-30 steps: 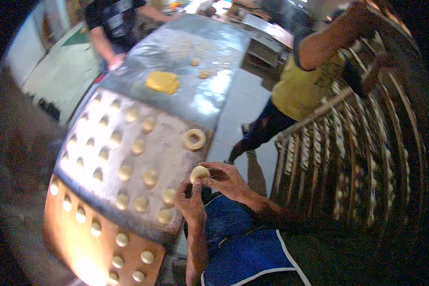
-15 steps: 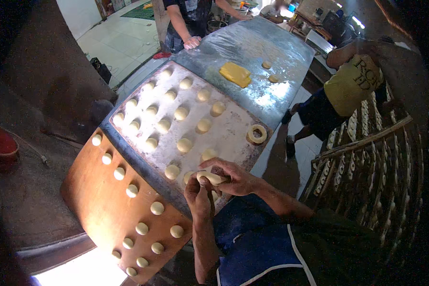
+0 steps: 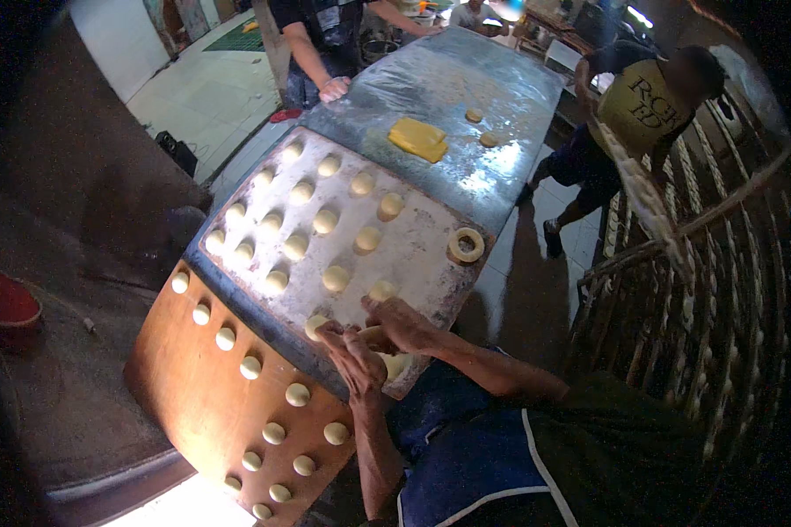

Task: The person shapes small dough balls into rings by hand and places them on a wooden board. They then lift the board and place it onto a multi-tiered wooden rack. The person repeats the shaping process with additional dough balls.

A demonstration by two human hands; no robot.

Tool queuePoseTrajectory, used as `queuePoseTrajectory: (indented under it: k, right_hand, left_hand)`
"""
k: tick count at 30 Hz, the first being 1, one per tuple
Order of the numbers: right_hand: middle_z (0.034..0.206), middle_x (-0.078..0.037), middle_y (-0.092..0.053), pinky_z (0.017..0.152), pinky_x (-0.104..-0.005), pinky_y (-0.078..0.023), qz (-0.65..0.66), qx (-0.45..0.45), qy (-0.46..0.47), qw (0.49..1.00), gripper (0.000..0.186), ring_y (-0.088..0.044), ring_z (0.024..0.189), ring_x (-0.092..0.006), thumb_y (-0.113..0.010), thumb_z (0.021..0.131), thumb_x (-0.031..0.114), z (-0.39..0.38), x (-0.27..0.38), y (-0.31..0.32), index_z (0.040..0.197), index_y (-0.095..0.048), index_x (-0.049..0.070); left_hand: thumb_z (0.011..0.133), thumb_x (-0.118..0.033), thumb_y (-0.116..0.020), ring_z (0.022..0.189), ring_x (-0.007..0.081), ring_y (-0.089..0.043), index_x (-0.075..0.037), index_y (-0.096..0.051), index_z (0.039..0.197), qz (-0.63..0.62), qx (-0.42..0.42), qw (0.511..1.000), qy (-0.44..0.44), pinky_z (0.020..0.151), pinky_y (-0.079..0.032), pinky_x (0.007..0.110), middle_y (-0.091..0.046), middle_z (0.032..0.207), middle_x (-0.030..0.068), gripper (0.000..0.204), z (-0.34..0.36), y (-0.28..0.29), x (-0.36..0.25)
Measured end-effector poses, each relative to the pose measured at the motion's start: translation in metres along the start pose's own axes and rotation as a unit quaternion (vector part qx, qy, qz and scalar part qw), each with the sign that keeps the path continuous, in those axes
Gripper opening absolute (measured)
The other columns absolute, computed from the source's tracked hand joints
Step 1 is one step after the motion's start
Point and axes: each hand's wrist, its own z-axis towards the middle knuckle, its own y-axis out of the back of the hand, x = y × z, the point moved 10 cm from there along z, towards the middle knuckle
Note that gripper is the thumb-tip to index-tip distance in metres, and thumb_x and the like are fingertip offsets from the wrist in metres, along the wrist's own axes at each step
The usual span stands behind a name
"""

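Over floured tray [image 3: 424,265] on bench [image 3: 466,83], left hand [image 3: 358,362] and right hand [image 3: 402,327] close together, fingers bent; cannot tell if either holds anything. Dough ball [image 3: 315,325] just beside left hand. Dough ring [image 3: 466,257] lies ahead and right, nearer right hand; round, no long side.

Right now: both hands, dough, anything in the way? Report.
Left hand, right hand close together over floured board; grip hidden. Dough ring at its right corner, apart from both. Hands partly block view of nearest dough balls.
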Motion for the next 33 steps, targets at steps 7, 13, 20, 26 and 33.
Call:
queuePoseTrajectory:
  k: [7, 13, 20, 26, 33]
  right_hand:
    - [0.067, -0.02, -0.06, 0.061, -0.0488, -0.046, -0.268, -0.045, 0.14, 0.952, 0.035, -0.06, 0.068, -0.0372, -0.042, 0.095, 0.026, -0.014, 0.022, 0.021, 0.113, -0.051, -0.002]
    - [0.053, -0.011, -0.053, 0.053, -0.0351, -0.043, -0.068, -0.093, 0.142, 0.983, 0.063, -0.047, 0.049, -0.016, -0.037, 0.097, 0.048, -0.04, 0.029, 0.048, 0.074, -0.064, -0.004]
    - [0.056, -0.016, -0.052, 0.05, -0.0358, -0.041, -0.207, -0.109, 0.274, 0.933, 0.053, -0.049, 0.048, -0.0215, -0.041, 0.097, 0.042, -0.061, 0.03, 0.059, 0.079, -0.062, -0.004]
    - [0.055, -0.014, -0.049, 0.051, -0.0372, -0.043, -0.381, -0.175, 0.429, 0.8, 0.039, -0.05, 0.047, -0.027, -0.039, 0.099, 0.032, -0.084, 0.027, 0.061, 0.091, -0.057, -0.002]
    - [0.065, -0.014, -0.054, 0.053, -0.0391, -0.043, -0.296, -0.148, 0.407, 0.851, 0.029, -0.051, 0.049, -0.0298, -0.045, 0.096, 0.028, -0.096, 0.029, 0.091, 0.102, -0.054, 0.001]
  left_hand:
    - [0.098, -0.034, -0.037, 0.064, 0.0108, -0.049, -0.007, -0.045, 0.074, -0.465, -0.056, 0.849, 0.245, 0.049, -0.036, 0.029, -0.046, 0.073, 0.0015, 0.037, -0.021, -0.052, 0.057]
    - [0.098, -0.036, -0.039, 0.071, 0.0153, -0.056, 0.0, -0.055, 0.09, -0.206, -0.016, 0.971, 0.117, 0.061, -0.046, 0.028, -0.057, 0.079, 0.0054, 0.04, -0.02, -0.056, 0.034]
    - [0.097, -0.026, -0.042, 0.07, 0.0181, -0.059, 0.004, -0.056, 0.097, -0.099, 0.104, 0.983, 0.11, 0.061, -0.048, 0.031, -0.061, 0.079, 0.0085, 0.033, -0.031, -0.088, 0.045]
    - [0.098, -0.023, -0.041, 0.066, 0.0168, -0.055, 0.004, -0.056, 0.097, 0.036, 0.128, 0.989, -0.064, 0.064, -0.048, 0.03, -0.059, 0.075, 0.0076, 0.032, -0.043, -0.104, 0.025]
    - [0.097, -0.028, -0.04, 0.061, 0.0224, -0.05, 0.003, -0.055, 0.095, -0.015, 0.086, 0.957, -0.277, 0.061, -0.043, 0.038, -0.053, 0.071, 0.0116, 0.035, -0.056, -0.11, -0.024]
